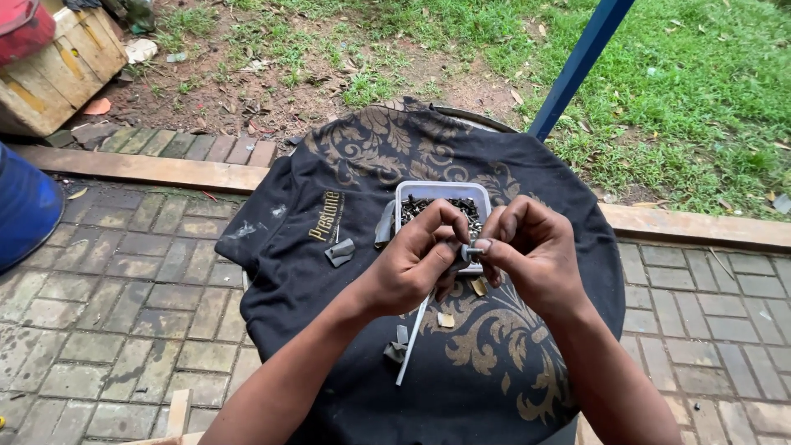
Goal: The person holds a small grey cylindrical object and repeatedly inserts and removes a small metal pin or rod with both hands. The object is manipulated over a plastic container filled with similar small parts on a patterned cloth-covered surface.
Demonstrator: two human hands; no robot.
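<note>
I have both hands raised just over the round worktop [577, 247], which is draped in a black cloth with gold scrollwork [494, 346]. My left hand [412, 268] and my right hand [531, 251] meet fingertip to fingertip, and between them sits a small grey metal piece [472, 250], something like a short bolt or screw; I cannot make out its exact form. My right grip is pinched nearly shut on it with thumb and forefinger; my left grip is curled close and touches it from the other side, and seems also to hold a thin pale stick [414, 342] that slants down toward the cloth. Directly behind my fingers stands a white rectangular tray [408, 194] full of small dark metal parts. On the cloth lie a folded grey scrap [339, 251], some small tan bits [446, 320] and another grey scrap [395, 350] near the stick's lower end. As I judge it, the risk is the piece slipping out, since only fingertips hold it: it could drop among the parts in the tray or roll off the cloth to the brick paving [124, 288] and the grass [700, 82]. A knock from my wrist could also tip the tray.
</note>
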